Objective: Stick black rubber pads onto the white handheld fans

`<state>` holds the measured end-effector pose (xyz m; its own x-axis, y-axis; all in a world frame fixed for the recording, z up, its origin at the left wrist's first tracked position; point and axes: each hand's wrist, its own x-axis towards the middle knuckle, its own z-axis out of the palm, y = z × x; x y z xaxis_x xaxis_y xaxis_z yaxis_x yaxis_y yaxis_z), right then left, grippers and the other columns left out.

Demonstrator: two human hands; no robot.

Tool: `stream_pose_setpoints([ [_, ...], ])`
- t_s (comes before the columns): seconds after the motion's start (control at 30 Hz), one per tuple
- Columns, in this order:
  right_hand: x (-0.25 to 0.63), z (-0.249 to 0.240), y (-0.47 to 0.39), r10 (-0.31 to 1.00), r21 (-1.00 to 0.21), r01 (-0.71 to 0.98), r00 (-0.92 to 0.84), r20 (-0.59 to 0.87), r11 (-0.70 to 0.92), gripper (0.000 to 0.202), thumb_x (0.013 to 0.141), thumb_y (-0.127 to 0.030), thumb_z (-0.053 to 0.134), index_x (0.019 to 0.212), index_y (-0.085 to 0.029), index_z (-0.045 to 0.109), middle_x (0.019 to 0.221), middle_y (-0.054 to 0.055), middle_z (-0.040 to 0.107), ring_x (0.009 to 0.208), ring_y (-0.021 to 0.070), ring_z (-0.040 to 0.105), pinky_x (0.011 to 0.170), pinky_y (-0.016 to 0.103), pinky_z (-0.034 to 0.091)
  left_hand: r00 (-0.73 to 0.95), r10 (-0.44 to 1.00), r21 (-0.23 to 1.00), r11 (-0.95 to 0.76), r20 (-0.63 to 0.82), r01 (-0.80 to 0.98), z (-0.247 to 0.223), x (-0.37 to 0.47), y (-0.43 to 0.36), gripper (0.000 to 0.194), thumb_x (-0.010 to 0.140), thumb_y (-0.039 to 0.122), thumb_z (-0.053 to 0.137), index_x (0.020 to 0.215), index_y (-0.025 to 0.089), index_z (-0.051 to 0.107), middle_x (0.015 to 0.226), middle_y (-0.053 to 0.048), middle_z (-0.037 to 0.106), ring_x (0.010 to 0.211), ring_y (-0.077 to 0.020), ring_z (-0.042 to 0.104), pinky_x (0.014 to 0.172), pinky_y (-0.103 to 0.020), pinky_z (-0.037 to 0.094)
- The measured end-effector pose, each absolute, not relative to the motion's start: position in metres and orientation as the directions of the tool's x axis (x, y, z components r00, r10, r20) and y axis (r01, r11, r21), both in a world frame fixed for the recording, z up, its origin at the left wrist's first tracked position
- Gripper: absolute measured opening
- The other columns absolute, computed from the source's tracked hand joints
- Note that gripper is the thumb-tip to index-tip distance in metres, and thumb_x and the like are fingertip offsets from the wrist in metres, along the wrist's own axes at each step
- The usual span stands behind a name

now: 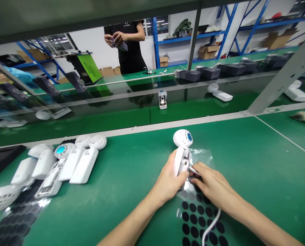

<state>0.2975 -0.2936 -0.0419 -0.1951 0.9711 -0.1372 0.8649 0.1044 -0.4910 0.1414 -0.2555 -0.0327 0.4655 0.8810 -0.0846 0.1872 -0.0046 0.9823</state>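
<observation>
1. Lying close together on the green surface (121,205), several white round-headed devices (84,165) at far left.
2. Left hand (168,181), right of centre, fingers wrapped around an open-cased white device (178,160).
3. Clear sheet of black discs (193,218), lying below that device.
4. Right hand (212,182), fingers pinching a slim white plug (194,171) at the device's side; white cable (211,227) below.
</observation>
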Motion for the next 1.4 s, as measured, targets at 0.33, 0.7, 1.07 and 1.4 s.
stream_pose_setpoints([
  [0.33, 0.296, -0.043, -0.3, 0.987, -0.604, 0.79, -0.16, -0.034, 0.107, 0.011, 0.085, -0.014, 0.04, 0.078, -0.022, 0.045, 0.078, 0.002, 0.056, 0.07, 0.0208, 0.058, 0.058, 0.029, 0.041, 0.414, 0.905, 0.984, 0.032, -0.103, 0.176, -0.041, 0.142, -0.254, 0.057, 0.07, 0.014, 0.051, 0.126, 0.018, 0.038, 0.11, -0.004, 0.055, 0.09, -0.0173, 0.054, 0.083, -0.028, 0.042],
  [0.7, 0.303, -0.041, -0.299, 0.975, -0.791, 0.61, -0.198, -0.105, 0.039, 0.014, 0.082, -0.021, 0.04, 0.068, -0.021, 0.042, 0.066, -0.002, 0.048, 0.061, 0.0174, 0.048, 0.056, 0.028, 0.036, 0.399, 0.911, 0.99, 0.062, -0.108, 0.126, -0.039, 0.141, -0.254, 0.058, 0.069, 0.013, 0.056, 0.125, 0.019, 0.041, 0.116, -0.004, 0.055, 0.104, -0.0203, 0.05, 0.09, -0.029, 0.038],
  [1.07, 0.284, -0.001, -0.282, 0.958, -0.815, 0.505, -0.177, 0.226, 0.285, 0.017, 0.089, -0.019, 0.039, 0.076, -0.022, 0.051, 0.071, -0.001, 0.052, 0.064, 0.016, 0.05, 0.056, 0.026, 0.036, 0.515, 0.838, 0.865, 0.383, -0.179, -0.323, -0.038, 0.134, -0.275, 0.056, 0.077, 0.025, 0.061, 0.126, 0.021, 0.035, 0.111, -0.007, 0.055, 0.085, -0.017, 0.058, 0.072, -0.027, 0.047],
  [1.4, 0.28, 0.0, -0.278, 0.937, -0.696, 0.631, -0.288, 0.199, 0.342, 0.016, 0.088, -0.014, 0.035, 0.077, -0.022, 0.044, 0.072, 0.001, 0.052, 0.063, 0.017, 0.05, 0.056, 0.028, 0.036, 0.55, 0.827, 0.848, 0.373, -0.12, -0.377, -0.043, 0.136, -0.27, 0.054, 0.076, 0.022, 0.062, 0.125, 0.021, 0.038, 0.115, -0.007, 0.052, 0.086, -0.0161, 0.058, 0.073, -0.025, 0.046],
])
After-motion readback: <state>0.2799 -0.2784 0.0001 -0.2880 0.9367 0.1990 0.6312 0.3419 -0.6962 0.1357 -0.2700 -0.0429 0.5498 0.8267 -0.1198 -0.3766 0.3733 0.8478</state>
